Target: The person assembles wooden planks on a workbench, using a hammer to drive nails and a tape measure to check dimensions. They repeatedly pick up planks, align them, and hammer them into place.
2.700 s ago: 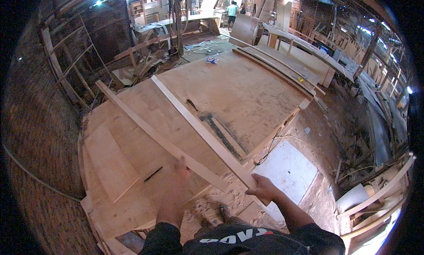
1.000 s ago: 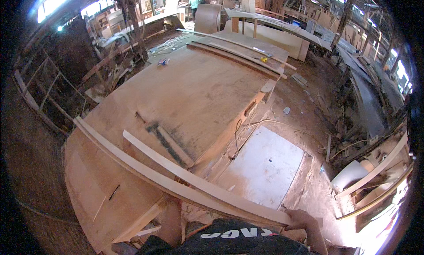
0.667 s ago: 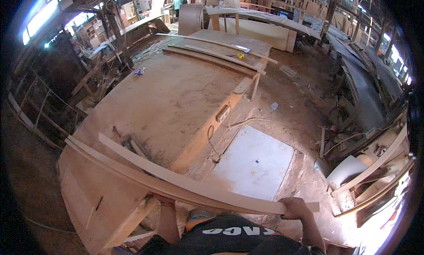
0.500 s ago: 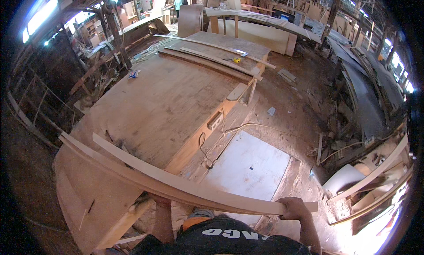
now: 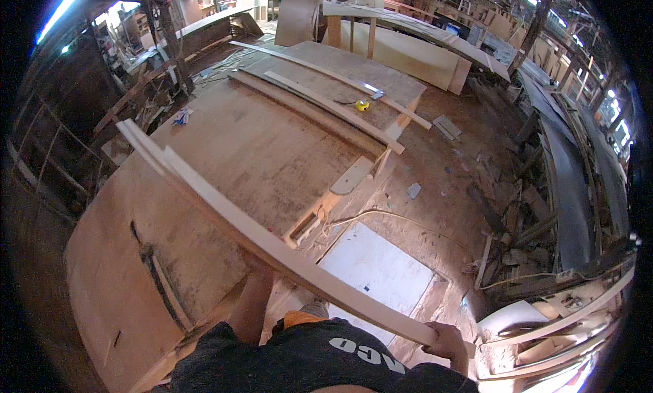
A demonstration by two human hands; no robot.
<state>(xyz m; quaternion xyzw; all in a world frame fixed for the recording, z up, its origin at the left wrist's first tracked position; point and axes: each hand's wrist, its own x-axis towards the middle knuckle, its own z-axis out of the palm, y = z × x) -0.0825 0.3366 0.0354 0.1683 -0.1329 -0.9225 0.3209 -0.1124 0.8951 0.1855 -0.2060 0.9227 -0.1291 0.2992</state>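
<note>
Two long pale wooden strips (image 5: 292, 260), lying nearly together, stretch from the far left to my right hand. My right hand (image 5: 445, 342) is wrapped round their near right end, thumb and fingers closed on it. My left hand (image 5: 262, 262) reaches under them near the middle and holds them from below; the strips mostly hide its fingers. They hang slantwise above the near part of a large brown wooden worktable (image 5: 224, 148), their far left ends raised over its left side.
More wooden strips (image 5: 326, 104) lie across the table's far part, beside a yellow tape measure (image 5: 362, 105). A white panel (image 5: 377, 274) lies on the floor right of the table. Stacked sheets (image 5: 578, 175) and offcuts (image 5: 544, 325) stand at the right.
The strips have swung, their far left ends moving up and away, their right end toward me. Both hands have moved with them. The view has turned a little.
</note>
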